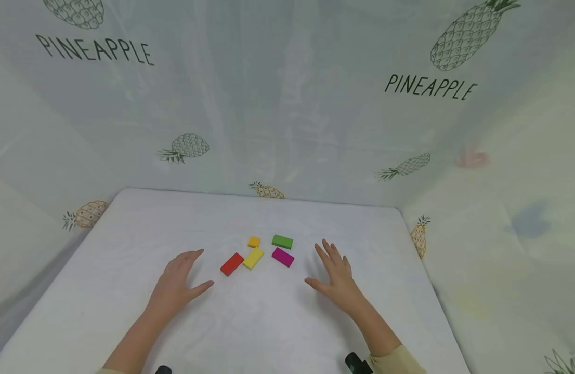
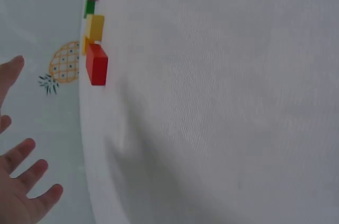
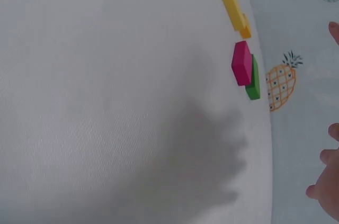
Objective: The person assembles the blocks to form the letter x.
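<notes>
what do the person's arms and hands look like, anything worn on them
The left hand and right hand show no gloves or rings. The right sleeve is plain pale yellow-beige; just a sliver of the left sleeve shows. A small black device sits by the right sleeve.

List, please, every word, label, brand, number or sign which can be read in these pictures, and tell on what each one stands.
"PINEAPPLE": on the printed backdrop, upper left, below a pineapple drawing.
"PINEAPPLE": on the same backdrop, upper right, below another drawing.
Black device at the bottom, right of centre: any marking is too small to read.
Red block, yellow block, orange block, green block, magenta block: no readable text.
</notes>
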The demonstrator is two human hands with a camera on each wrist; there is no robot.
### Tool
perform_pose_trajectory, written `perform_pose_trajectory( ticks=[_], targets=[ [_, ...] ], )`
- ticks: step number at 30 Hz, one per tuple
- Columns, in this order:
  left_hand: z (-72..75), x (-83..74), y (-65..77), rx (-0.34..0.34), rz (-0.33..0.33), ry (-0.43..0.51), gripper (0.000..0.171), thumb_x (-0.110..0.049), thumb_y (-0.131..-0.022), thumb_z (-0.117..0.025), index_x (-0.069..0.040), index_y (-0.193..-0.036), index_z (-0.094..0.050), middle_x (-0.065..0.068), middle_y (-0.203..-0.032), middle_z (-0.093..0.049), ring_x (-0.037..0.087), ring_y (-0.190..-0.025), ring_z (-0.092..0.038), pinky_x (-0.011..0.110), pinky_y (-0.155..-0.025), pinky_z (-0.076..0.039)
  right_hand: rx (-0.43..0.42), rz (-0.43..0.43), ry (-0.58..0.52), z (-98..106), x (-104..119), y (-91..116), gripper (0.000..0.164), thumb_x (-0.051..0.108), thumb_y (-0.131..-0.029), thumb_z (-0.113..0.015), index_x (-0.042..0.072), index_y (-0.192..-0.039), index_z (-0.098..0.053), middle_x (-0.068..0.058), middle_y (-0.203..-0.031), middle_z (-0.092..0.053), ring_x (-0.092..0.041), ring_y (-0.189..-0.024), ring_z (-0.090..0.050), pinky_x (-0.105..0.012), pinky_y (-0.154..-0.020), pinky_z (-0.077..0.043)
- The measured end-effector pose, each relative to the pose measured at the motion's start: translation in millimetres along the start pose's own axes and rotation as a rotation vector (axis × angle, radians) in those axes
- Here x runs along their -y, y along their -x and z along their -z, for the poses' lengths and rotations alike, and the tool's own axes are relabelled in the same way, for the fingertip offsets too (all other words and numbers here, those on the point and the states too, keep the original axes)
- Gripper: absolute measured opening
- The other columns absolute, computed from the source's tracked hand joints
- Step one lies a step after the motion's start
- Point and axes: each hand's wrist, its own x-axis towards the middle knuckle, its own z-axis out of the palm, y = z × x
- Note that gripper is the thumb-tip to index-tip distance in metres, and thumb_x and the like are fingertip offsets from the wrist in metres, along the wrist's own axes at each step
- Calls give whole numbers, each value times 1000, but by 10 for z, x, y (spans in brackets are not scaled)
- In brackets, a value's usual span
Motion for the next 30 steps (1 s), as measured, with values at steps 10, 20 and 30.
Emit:
perform_pose_trajectory(
  ticks=[10,20,30],
  targets=[
    [-205,-134,-66,51,181,271,76,-21,-80,-81,-9,-144,-42,17,-138,-46,36,-124,-46,53,-96,-44,53,-98,-280,-126,170,-95,83,36,-85,-75,20,-153,-31,-5,-160,-21,-27,-145,-19,-58,-107,-27],
    [-377,-251,-154,60,306,386,71,-20,-82,-79,-13,-144,-43,15,-136,-50,33,-123,-47,49,-97,-44,82,-115,-394,-275,313,-196,75,31,-85,-76,15,-148,-38,-1,-149,-38,-27,-138,-33,-53,-107,-31],
    [-549,-333,-197,29,419,446,74,-20,-81,-80,-14,-144,-42,15,-136,-50,34,-124,-46,49,-95,-46,147,-77,-467,-412,438,-341,67,28,-85,-76,12,-143,-47,-5,-140,-48,-28,-129,-43,-53,-100,-40]
  ],
)
